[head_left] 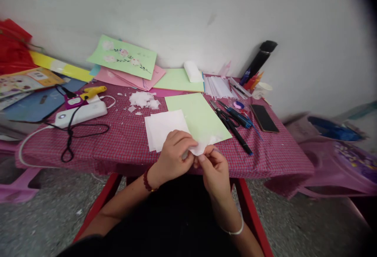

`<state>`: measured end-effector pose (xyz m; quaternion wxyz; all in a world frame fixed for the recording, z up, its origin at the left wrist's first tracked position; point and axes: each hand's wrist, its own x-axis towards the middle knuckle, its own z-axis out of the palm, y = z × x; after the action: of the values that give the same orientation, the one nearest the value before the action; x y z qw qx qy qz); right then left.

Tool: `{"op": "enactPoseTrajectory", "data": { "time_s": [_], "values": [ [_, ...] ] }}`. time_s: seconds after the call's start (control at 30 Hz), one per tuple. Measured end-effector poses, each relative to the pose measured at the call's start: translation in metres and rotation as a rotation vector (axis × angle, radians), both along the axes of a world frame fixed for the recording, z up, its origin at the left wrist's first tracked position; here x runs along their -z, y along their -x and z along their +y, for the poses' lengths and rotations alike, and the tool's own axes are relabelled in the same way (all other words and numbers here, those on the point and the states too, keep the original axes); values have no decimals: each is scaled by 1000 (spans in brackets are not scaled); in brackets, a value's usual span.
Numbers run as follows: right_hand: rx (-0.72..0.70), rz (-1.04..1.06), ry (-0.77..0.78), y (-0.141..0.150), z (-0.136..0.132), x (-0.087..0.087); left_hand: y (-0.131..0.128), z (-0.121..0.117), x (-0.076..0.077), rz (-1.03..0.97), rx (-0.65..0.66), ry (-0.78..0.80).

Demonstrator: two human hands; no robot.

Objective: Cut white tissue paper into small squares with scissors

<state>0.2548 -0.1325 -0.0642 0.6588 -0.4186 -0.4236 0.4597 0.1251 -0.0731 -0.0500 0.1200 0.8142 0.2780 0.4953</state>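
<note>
Both hands pinch one small piece of thin white paper (199,148) above the table's front edge. My left hand (177,153) grips its left side with thumb and fingers, a dark red bead bracelet on the wrist. At the paper's right side my right hand (215,166) is closed on it. White square sheets (165,125) lie stacked just beyond my left hand. Beneath and past the hands is a light green sheet (200,112). A heap of torn white paper scraps (143,99) sits farther back on the left.
Scissors (225,117), a black pen (243,143), a blue-handled tool (238,117) and a phone (264,118) lie to the right. A green card with flowers (126,57) leans at the back. On the left are a white power strip (81,114) and a yellow glue gun (93,92).
</note>
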Motion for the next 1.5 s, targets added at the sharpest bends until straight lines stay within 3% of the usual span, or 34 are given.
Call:
{"op": "enactPoseTrajectory", "data": {
  "time_s": [0.1,0.23,0.37,0.5,0.57,0.7,0.87,1.0,1.1,1.2,1.33,1.5],
  "values": [
    [20,-53,10,-4,-3,-5,10,-11,-16,9,61,170],
    [1,-193,0,-5,-5,-16,17,-24,-29,-62,76,223],
    [-18,-288,-35,-4,-6,-25,13,-29,-30,-25,118,306],
    [-36,-339,-18,-4,-5,-25,9,-26,-27,-38,74,352],
    [-56,-313,6,-6,-5,-22,8,-23,-25,-83,43,452],
    [-113,-174,57,-11,-2,-10,7,-11,-16,-319,81,785],
    [-153,-42,33,-21,0,6,0,0,0,-808,212,1164],
    [-128,18,57,-28,-2,12,1,8,3,-1103,152,1196],
    [-117,27,119,-30,-2,15,6,13,3,-1209,131,1156],
    [-108,58,159,-26,-1,17,6,11,4,-1165,148,1155],
    [-89,103,110,-15,3,18,2,0,9,-913,188,1223],
    [-81,177,94,-5,3,19,6,-12,4,-596,435,1114]
  ]
}}
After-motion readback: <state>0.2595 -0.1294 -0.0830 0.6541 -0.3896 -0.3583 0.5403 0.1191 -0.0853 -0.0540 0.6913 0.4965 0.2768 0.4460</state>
